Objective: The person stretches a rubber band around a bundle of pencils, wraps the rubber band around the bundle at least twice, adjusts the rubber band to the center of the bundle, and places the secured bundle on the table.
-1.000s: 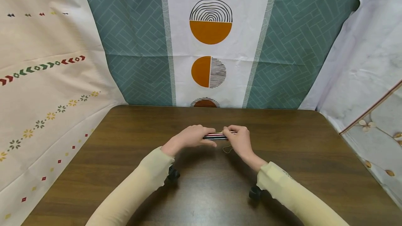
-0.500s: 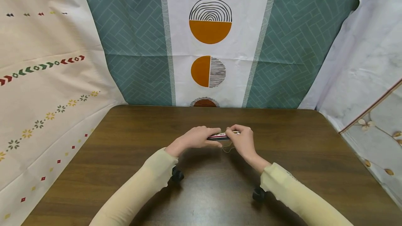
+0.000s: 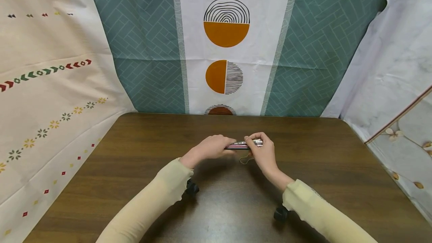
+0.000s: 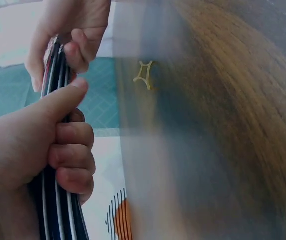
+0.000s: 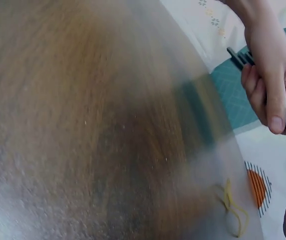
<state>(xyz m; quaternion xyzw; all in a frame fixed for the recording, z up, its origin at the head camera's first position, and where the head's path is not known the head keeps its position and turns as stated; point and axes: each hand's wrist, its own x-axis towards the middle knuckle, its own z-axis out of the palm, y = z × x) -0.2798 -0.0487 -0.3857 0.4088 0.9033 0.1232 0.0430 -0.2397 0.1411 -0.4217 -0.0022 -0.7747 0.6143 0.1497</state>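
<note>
A bundle of slim dark chopsticks (image 3: 237, 147) with silvery patterned ends is held level between both hands above the table. My left hand (image 3: 210, 147) grips its left part, fingers curled round it and thumb along the top in the left wrist view. Thumb and fingers of my right hand (image 3: 262, 153) pinch the bundle's right, patterned end. Dark stick ends (image 5: 238, 59) poke out past the left hand at uneven lengths in the right wrist view. On the table below lies a loose yellow rubber band (image 4: 149, 80), seen as a thin loop.
The brown wooden table (image 3: 222, 205) has its far edge against a patterned cloth (image 3: 224, 85). A cream cloth (image 3: 50, 104) hangs along the left and a pale marbled one (image 3: 398, 85) along the right.
Both hands and the chopsticks have shifted slightly to the right. More of the silvery ends shows at the right hand's fingers. The rubber band has stayed in place.
</note>
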